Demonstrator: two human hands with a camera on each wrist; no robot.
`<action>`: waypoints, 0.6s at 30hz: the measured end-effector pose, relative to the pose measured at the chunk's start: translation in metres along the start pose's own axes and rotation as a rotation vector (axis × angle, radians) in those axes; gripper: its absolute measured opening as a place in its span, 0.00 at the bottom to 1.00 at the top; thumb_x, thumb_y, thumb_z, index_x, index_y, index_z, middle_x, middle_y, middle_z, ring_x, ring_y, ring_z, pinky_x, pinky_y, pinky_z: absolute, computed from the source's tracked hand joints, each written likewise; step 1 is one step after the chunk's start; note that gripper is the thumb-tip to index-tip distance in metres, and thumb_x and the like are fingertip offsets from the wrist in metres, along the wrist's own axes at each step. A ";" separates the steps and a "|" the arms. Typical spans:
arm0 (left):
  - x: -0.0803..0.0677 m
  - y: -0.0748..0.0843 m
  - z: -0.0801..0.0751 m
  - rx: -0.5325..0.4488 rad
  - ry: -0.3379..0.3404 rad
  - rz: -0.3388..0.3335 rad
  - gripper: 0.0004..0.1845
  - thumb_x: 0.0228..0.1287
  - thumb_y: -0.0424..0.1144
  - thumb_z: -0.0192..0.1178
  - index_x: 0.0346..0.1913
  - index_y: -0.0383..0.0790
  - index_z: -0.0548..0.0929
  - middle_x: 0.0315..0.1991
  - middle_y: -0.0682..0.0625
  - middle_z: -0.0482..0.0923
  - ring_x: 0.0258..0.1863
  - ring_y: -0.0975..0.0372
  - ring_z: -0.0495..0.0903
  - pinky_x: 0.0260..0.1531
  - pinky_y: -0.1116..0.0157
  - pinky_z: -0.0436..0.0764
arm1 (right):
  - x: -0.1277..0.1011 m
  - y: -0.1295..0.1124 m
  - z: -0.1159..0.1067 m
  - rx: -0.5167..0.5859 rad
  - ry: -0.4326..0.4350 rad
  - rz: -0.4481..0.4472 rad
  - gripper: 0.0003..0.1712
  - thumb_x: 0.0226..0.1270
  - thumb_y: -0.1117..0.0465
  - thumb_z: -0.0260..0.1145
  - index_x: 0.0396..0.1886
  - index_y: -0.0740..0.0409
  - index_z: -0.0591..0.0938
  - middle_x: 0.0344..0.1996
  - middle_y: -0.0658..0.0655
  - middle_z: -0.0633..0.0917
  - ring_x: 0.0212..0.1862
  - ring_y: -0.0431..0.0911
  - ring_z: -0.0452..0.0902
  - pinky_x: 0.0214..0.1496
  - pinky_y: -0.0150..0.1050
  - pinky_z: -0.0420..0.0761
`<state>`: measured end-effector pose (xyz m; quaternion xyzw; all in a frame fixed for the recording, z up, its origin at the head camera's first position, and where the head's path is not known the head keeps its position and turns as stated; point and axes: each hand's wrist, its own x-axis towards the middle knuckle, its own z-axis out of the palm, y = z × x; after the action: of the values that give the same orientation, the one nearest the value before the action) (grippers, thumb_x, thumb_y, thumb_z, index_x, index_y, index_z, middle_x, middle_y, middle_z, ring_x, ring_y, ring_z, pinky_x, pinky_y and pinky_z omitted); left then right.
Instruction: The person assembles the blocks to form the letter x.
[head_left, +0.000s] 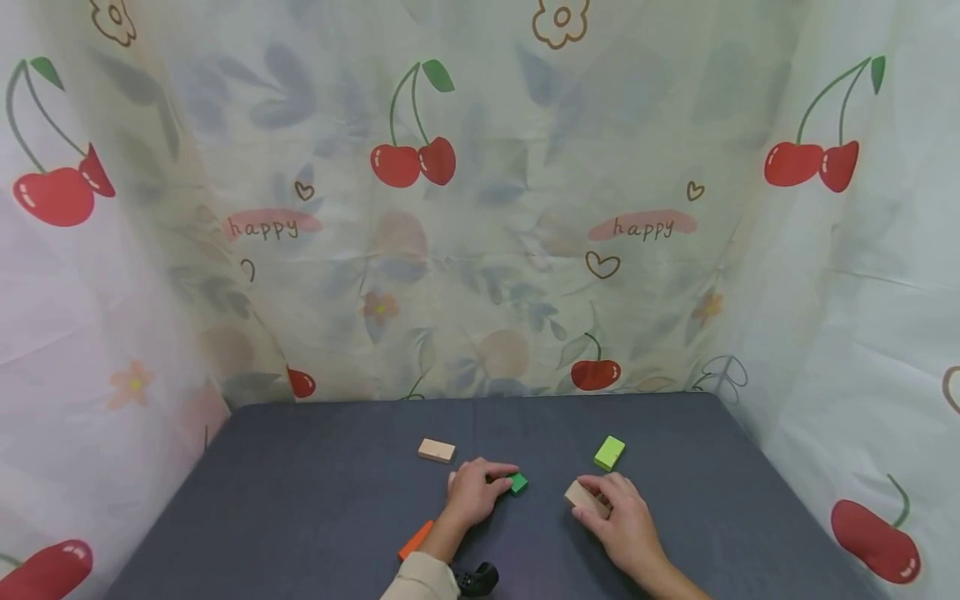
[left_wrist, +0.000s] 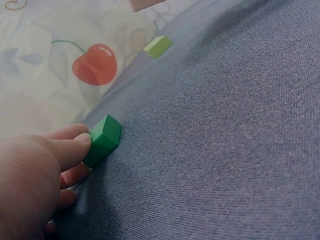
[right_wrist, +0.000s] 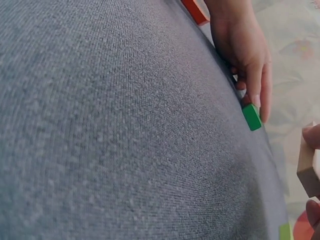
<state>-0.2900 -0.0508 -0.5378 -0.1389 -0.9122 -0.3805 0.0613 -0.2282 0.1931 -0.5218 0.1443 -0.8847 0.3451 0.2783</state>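
My left hand [head_left: 474, 493] pinches a green block [head_left: 518, 483] between thumb and fingers, low at the table's surface. In the left wrist view the green block [left_wrist: 104, 140] shows its end beyond the fingertips. To the right, my right hand [head_left: 624, 518] grips a plain wooden block [head_left: 587, 499] by its sides. The right wrist view shows this wooden block [right_wrist: 308, 165] at the right edge, apart from the table surface. A light green block [head_left: 610, 452] lies beyond the right hand, and another wooden block [head_left: 437, 451] lies beyond the left hand.
An orange block [head_left: 416, 540] lies beside the left forearm, partly hidden by it. A black object [head_left: 477, 579] sits by the left sleeve, its kind unclear. The dark grey table [head_left: 300, 492] ends at a printed curtain [head_left: 480, 292] behind and at both sides.
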 end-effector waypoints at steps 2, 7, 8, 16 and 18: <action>0.001 0.000 0.000 -0.001 0.000 0.001 0.11 0.63 0.42 0.65 0.48 0.55 0.89 0.41 0.56 0.82 0.41 0.58 0.75 0.36 0.58 0.62 | 0.000 0.000 0.001 -0.001 0.022 -0.018 0.25 0.37 0.66 0.83 0.40 0.52 0.87 0.29 0.42 0.76 0.32 0.38 0.70 0.33 0.34 0.71; 0.002 0.001 0.000 -0.003 0.001 -0.002 0.11 0.63 0.42 0.66 0.47 0.55 0.89 0.41 0.55 0.82 0.41 0.57 0.75 0.37 0.57 0.63 | 0.001 -0.001 0.005 0.006 0.070 -0.041 0.25 0.35 0.67 0.83 0.40 0.54 0.87 0.29 0.43 0.77 0.32 0.38 0.70 0.33 0.34 0.70; 0.002 0.001 0.000 -0.005 0.000 -0.004 0.11 0.63 0.42 0.66 0.47 0.55 0.89 0.40 0.56 0.82 0.41 0.57 0.75 0.37 0.57 0.63 | 0.001 0.000 0.006 0.009 0.076 -0.041 0.25 0.35 0.67 0.83 0.40 0.54 0.87 0.29 0.44 0.77 0.31 0.38 0.70 0.33 0.34 0.70; 0.001 0.000 0.001 -0.006 -0.004 -0.014 0.11 0.63 0.43 0.66 0.47 0.55 0.89 0.40 0.56 0.82 0.42 0.57 0.75 0.37 0.56 0.62 | -0.002 0.000 0.014 0.071 0.048 0.037 0.24 0.37 0.67 0.83 0.39 0.54 0.87 0.29 0.43 0.78 0.30 0.37 0.70 0.32 0.34 0.71; 0.001 0.000 0.000 -0.006 -0.003 -0.015 0.11 0.63 0.43 0.66 0.47 0.56 0.89 0.40 0.56 0.82 0.42 0.57 0.75 0.37 0.57 0.62 | -0.002 0.000 0.017 0.084 0.043 0.042 0.23 0.37 0.67 0.83 0.38 0.54 0.87 0.28 0.43 0.78 0.30 0.37 0.70 0.31 0.33 0.71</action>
<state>-0.2911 -0.0502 -0.5379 -0.1327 -0.9123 -0.3833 0.0568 -0.2331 0.1815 -0.5328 0.1299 -0.8661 0.3906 0.2836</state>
